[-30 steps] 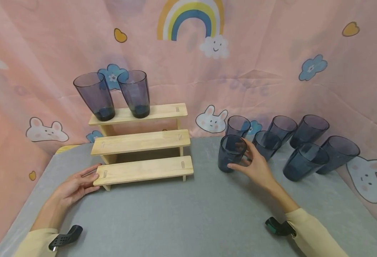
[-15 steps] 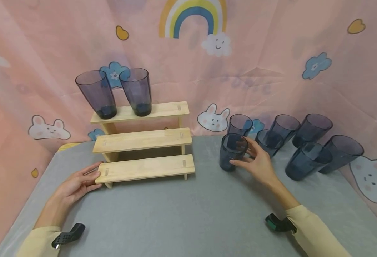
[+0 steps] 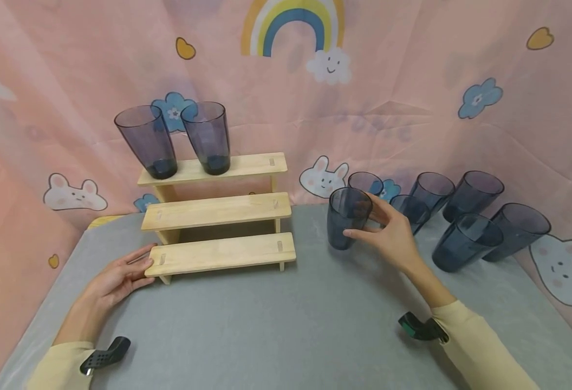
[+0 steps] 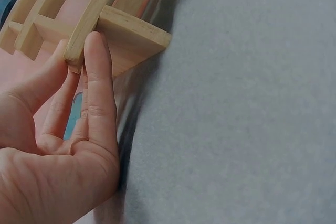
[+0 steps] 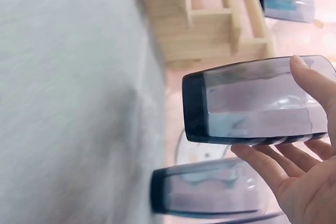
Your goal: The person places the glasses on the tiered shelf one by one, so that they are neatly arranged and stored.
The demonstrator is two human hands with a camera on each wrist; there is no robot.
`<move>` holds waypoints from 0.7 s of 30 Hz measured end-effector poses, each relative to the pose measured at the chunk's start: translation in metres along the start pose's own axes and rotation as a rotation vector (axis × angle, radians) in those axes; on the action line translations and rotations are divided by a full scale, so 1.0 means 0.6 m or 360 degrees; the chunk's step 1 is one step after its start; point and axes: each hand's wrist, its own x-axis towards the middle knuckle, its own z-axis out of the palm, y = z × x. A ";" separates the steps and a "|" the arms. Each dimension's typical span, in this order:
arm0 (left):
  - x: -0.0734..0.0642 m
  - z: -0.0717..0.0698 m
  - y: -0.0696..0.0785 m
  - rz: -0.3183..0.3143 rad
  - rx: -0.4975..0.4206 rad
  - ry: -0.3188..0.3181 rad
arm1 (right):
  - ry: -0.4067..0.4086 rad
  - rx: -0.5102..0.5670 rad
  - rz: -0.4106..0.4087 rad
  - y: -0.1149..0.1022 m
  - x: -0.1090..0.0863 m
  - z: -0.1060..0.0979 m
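Observation:
My right hand (image 3: 394, 237) grips a smoky blue-purple glass tumbler (image 3: 339, 225), thumb on one side and fingers on the other. The tumbler is upright, and the right wrist view shows its dark base (image 5: 195, 107) raised off the table. At the left stands a three-step wooden shelf (image 3: 222, 254). My left hand (image 3: 112, 284) pinches the left end of its lowest step; in the left wrist view the thumb (image 4: 55, 69) and index finger (image 4: 98, 72) lie on opposite faces of the plank (image 4: 86, 30). Two similar tumblers, one at the left end (image 3: 149, 143) and one beside it (image 3: 210, 141), stand on the top step.
Several more tumblers stand at the right of the grey table (image 3: 286, 336), among them a front one (image 3: 463, 246) and a far-right one (image 3: 517, 233). Another tumbler (image 3: 371, 183) is close behind the held one. A pink printed cloth (image 3: 286, 108) hangs behind the table.
My right hand has lifted the tumbler from the table and shifted it slightly left. The left hand stays on the shelf's lowest step.

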 end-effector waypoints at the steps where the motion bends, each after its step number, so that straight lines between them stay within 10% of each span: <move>1: 0.000 0.000 0.000 0.0002 0.0000 0.0001 | 0.0005 0.0004 -0.0011 -0.006 0.002 0.000; 21: -0.004 0.001 -0.001 0.0013 -0.0030 -0.0030 | 0.0038 0.0063 -0.0152 -0.089 0.069 0.017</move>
